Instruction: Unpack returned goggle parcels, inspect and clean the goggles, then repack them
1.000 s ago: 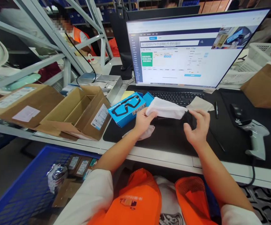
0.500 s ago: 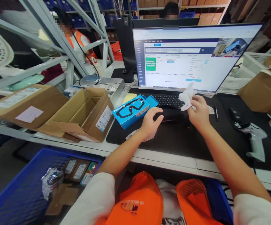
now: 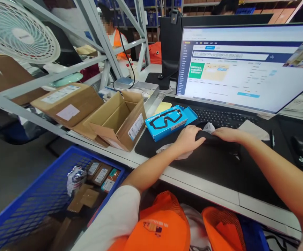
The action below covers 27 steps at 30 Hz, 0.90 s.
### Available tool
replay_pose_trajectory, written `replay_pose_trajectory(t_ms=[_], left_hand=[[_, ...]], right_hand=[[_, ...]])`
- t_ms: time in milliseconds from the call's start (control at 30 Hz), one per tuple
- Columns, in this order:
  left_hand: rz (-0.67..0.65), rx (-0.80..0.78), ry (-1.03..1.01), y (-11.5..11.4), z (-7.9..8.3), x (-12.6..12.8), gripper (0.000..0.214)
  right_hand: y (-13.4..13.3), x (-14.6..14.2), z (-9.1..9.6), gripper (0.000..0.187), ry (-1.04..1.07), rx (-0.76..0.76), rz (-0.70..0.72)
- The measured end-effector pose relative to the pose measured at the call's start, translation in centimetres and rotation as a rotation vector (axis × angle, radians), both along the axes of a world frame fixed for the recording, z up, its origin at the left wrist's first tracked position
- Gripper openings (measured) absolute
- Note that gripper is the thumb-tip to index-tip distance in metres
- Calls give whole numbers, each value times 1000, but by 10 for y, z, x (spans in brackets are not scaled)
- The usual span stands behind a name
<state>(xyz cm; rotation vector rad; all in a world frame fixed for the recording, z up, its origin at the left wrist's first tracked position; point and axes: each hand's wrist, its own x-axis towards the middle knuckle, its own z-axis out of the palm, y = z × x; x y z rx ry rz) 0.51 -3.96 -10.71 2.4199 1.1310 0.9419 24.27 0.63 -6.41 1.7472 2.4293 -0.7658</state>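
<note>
Both forearms stretch forward over the desk (image 3: 193, 178). The left hand (image 3: 189, 138) grips a black object (image 3: 210, 138), right of the blue box (image 3: 167, 122); the right hand (image 3: 226, 134) bends over its right part, grip unclear.

A long white table (image 3: 206, 186) holds a big black mat (image 3: 219, 167), with an open brown box (image 3: 130, 134) standing to the left of the mat. On the mat are a bright blue box (image 3: 167, 122), a black keyboard (image 3: 219, 118), a pale sheet (image 3: 255, 129), a pen (image 3: 272, 138) and a mouse (image 3: 300, 145). A crumpled white wrap (image 3: 184, 155) lies near the front.
</note>
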Motion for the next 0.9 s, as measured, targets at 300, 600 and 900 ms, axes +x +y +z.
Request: replay_pose_trajectory(t_ms=[300, 600, 900], left_hand=[[52, -76, -4, 6, 16, -10, 43], [186, -346, 52, -55, 37, -86, 39], [199, -746, -909, -110, 5, -33, 33]], right_hand=[[-80, 24, 21, 46, 97, 494, -315], [-209, 36, -17, 34, 383, 380, -328], [-269, -37, -47, 53, 942, 237, -319]])
